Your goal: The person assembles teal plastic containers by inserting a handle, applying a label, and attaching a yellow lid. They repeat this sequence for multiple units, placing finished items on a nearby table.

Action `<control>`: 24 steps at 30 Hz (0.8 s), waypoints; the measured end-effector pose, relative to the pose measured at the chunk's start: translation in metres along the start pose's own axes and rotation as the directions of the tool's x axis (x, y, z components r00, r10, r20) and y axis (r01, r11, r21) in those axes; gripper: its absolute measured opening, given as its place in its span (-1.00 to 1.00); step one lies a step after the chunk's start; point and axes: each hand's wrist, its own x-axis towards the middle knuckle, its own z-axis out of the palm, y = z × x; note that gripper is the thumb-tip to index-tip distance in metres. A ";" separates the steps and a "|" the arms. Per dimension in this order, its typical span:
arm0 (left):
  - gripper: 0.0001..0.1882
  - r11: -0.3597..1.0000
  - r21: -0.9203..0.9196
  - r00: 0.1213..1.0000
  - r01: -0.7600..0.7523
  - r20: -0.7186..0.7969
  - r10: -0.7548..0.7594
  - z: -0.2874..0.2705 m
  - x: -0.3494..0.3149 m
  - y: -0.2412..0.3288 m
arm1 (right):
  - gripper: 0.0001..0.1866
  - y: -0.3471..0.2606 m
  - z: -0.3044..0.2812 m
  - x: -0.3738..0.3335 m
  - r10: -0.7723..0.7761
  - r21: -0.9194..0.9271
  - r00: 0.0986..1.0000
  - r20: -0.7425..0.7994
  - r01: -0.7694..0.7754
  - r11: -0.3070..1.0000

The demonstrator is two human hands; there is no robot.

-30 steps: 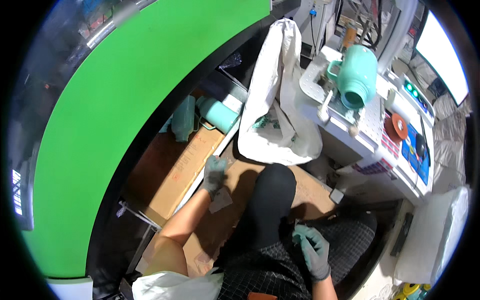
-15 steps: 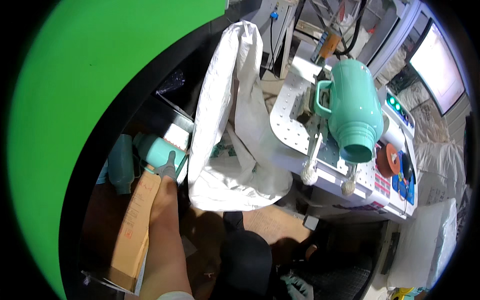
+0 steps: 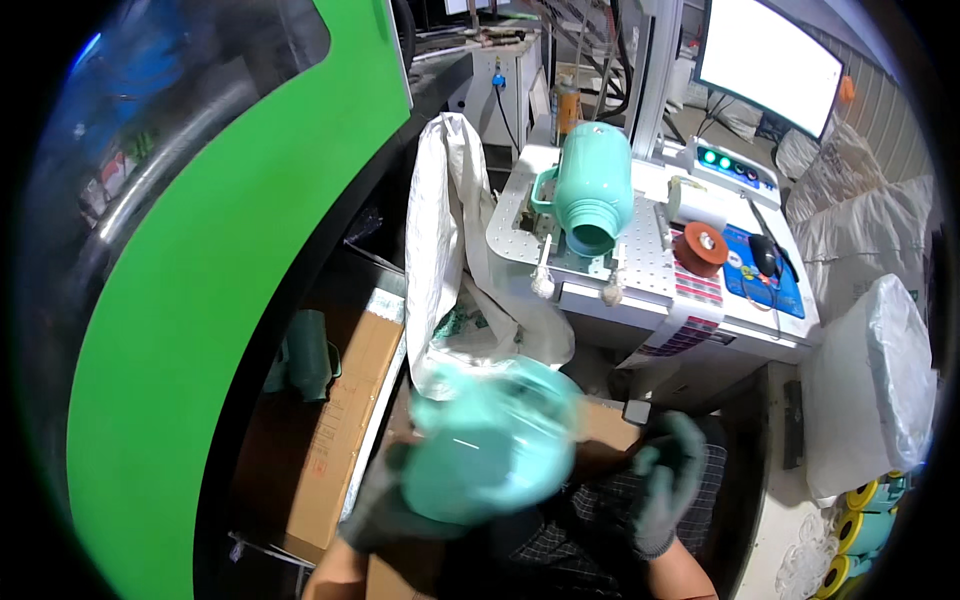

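In my left hand (image 3: 385, 505), wearing a grey glove, is a mint-green plastic jug body (image 3: 490, 440) with a handle, smeared by motion and held low in front of me. My right hand (image 3: 672, 480), also gloved, is raised beside it with the fingers curved and apart, and I see nothing held. Another mint-green jug body (image 3: 593, 185) lies on a perforated metal plate (image 3: 510, 225), its open neck toward me and its handle to the left. Two rods with wrapped white ends (image 3: 542, 285) stick out below that neck.
A white woven sack (image 3: 432, 220) stands open at centre. To its left, a cardboard box (image 3: 345, 430) and another green jug (image 3: 310, 355) sit beneath the green machine panel (image 3: 230, 240). An orange tape roll (image 3: 701, 248), mouse (image 3: 763, 255) and monitor (image 3: 770, 65) are at right.
My left hand has lifted a jug body from the bin at left and brought it in front of me. My right hand has risen from the lower edge. The view has shifted.
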 end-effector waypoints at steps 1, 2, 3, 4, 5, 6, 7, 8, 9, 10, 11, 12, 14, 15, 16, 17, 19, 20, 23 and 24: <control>-0.02 0.969 0.147 0.980 -0.199 0.006 0.201 0.017 -0.005 0.000 | -0.62 -0.009 -0.012 -0.007 -0.165 0.068 0.980 -0.114 0.173 0.983; 0.05 0.918 0.248 0.947 -0.310 0.164 0.275 0.040 0.001 -0.001 | -0.63 -0.016 -0.024 -0.010 -0.335 0.125 0.912 -0.236 0.371 0.920; 0.12 0.848 0.307 0.888 -0.431 0.314 0.337 0.061 0.007 -0.004 | -0.63 -0.024 -0.049 -0.015 -0.321 -0.028 0.942 -0.092 0.320 0.947; 0.18 0.773 0.435 0.886 -0.462 0.274 0.375 0.090 -0.009 -0.025 | -0.63 -0.033 -0.077 -0.022 -0.278 -0.204 0.960 0.030 0.279 0.939; 0.20 0.830 0.305 0.872 -0.467 0.317 0.374 0.113 -0.008 -0.037 | -0.68 -0.038 -0.095 -0.031 -0.111 -0.141 0.994 -0.025 0.106 0.984; 0.23 0.876 0.170 0.855 -0.451 0.365 0.369 0.132 -0.006 -0.048 | -0.78 -0.040 -0.113 -0.042 0.083 -0.171 0.996 -0.034 -0.088 0.981; 0.24 0.862 0.217 0.839 -0.458 0.426 0.338 0.150 -0.012 -0.062 | -0.79 -0.040 -0.123 -0.057 0.051 -0.284 0.999 -0.017 -0.053 0.957; 0.24 0.846 0.260 0.821 -0.465 0.485 0.302 0.168 -0.020 -0.077 | -0.77 -0.039 -0.132 -0.074 0.026 -0.396 1.000 0.004 -0.022 0.918; 0.25 0.828 0.305 0.802 -0.472 0.538 0.259 0.176 -0.023 -0.073 | -0.77 -0.036 -0.142 -0.094 -0.020 -0.446 0.997 0.074 0.051 0.893; 0.25 0.782 0.352 0.790 -0.515 0.549 0.274 0.176 -0.017 -0.070 | -0.76 -0.035 -0.151 -0.112 -0.063 -0.490 0.987 0.145 0.127 0.862; 0.26 0.736 0.394 0.775 -0.550 0.570 0.274 0.170 -0.002 -0.049 | -0.78 -0.033 -0.155 -0.126 -0.049 -0.531 0.993 0.108 0.099 0.842; 0.26 0.703 0.424 0.762 -0.571 0.592 0.262 0.165 0.007 -0.030 | -0.77 -0.035 -0.158 -0.132 -0.091 -0.595 0.986 0.137 0.155 0.789; 0.20 0.654 0.527 0.803 -0.542 0.554 0.220 0.176 0.026 0.009 | -0.70 -0.028 -0.162 -0.126 -0.148 -0.693 0.967 0.210 0.254 0.675; 0.20 0.430 0.693 0.809 -0.579 0.555 0.195 0.185 0.027 0.010 | -0.65 -0.022 -0.166 -0.122 -0.181 -0.683 0.939 0.293 0.337 0.648; 0.21 0.174 0.778 0.795 -0.604 0.573 0.201 0.196 0.034 0.013 | -0.64 -0.018 -0.173 -0.123 -0.190 -0.676 0.928 0.320 0.364 0.641; 0.21 0.324 0.733 0.796 -0.599 0.590 0.138 0.201 0.038 0.020 | -0.65 -0.010 -0.180 -0.134 -0.194 -0.668 0.942 0.273 0.330 0.667; 0.21 0.602 0.589 0.792 -0.539 0.598 0.125 0.201 0.046 0.023 | -0.70 -0.022 -0.175 -0.125 -0.071 -0.603 0.995 0.066 0.097 0.792; 0.19 0.746 0.482 0.813 -0.459 0.567 0.133 0.199 0.046 0.017 | -0.73 -0.024 -0.175 -0.121 -0.027 -0.591 0.998 0.053 0.053 0.805; 0.20 0.825 0.355 0.793 -0.440 0.584 0.172 0.195 0.037 0.000 | -0.76 -0.045 -0.174 -0.091 -0.015 -0.540 0.981 0.196 0.121 0.833; 0.21 0.885 0.284 0.803 -0.369 0.578 0.149 0.191 0.032 -0.021 | -0.74 -0.050 -0.172 -0.086 -0.006 -0.531 0.965 0.260 0.148 0.834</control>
